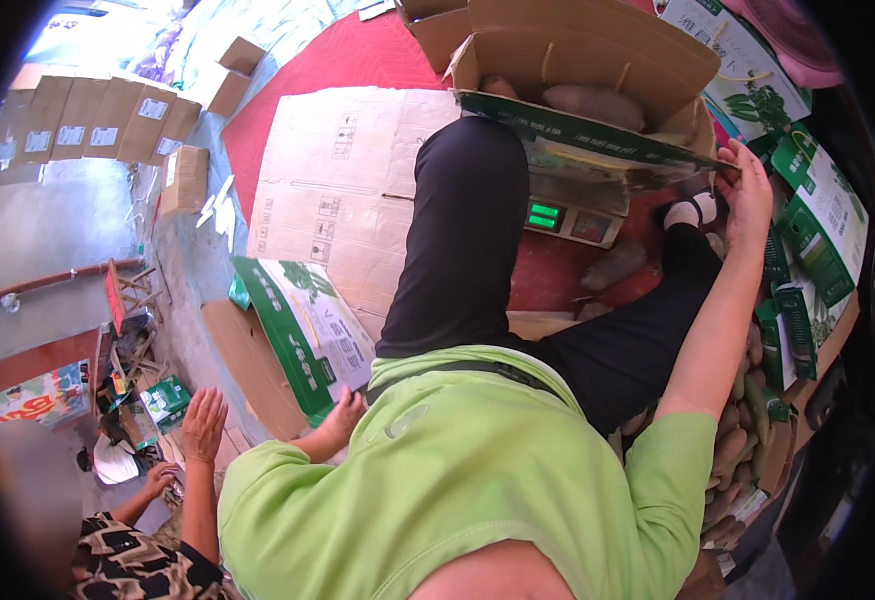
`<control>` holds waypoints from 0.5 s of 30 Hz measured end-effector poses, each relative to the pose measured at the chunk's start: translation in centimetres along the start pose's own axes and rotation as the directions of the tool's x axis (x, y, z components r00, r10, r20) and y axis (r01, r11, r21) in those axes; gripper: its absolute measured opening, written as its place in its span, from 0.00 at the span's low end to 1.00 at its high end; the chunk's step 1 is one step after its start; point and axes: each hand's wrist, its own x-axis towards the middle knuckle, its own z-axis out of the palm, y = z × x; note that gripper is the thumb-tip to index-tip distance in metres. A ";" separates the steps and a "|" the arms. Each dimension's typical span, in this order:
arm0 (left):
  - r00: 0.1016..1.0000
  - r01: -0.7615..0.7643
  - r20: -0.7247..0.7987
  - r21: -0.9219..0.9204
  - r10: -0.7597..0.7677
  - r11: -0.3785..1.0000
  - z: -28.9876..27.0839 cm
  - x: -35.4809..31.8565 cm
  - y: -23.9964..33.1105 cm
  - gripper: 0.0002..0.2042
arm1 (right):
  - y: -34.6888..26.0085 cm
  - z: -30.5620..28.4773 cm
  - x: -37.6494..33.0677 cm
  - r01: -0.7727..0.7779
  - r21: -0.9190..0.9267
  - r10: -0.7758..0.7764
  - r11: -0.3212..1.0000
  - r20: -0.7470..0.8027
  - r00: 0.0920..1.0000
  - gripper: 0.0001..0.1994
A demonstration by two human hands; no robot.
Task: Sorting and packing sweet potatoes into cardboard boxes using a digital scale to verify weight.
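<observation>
On a scale [590, 229] with a green lit display stands an open brown carton [598, 45] with a green front flap, in front of me. Thick brownish root vegetables [595, 104] lie inside. My right hand [749, 195] is closed at the flap's right corner, fingertips bent over its edge. On my left, my left hand [342, 414] grips the lower edge of a green and white printed carton [303, 325], tilted beside my thigh; part of that hand is hidden by my sleeve. More root vegetables [613, 266] rest on the red floor covering near my right foot.
A flattened cardboard sheet [328, 180] lies left of my knee. Green and white cartons [823, 215] crowd the right, above a heap of root vegetables [733, 445]. Brown boxes [108, 115] line the far left. Another person's raised hand [204, 425] is close at lower left.
</observation>
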 end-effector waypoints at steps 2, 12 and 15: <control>0.954 -0.109 -0.229 0.335 0.193 0.936 6.5 0.5 2.6 0.15 | 0.1 0.6 0.2 -0.008 0.003 0.008 1.000 0.000 1.000 0.14; 0.982 0.133 0.187 -0.705 0.001 0.696 -4.8 2.6 -6.8 0.15 | -0.3 0.7 -0.3 0.033 -0.003 -0.033 0.999 0.001 0.999 0.14; 0.936 0.280 0.343 -0.859 0.077 0.428 -9.4 1.6 -10.1 0.16 | -0.4 0.9 -0.3 0.049 0.001 -0.049 0.999 0.018 0.999 0.13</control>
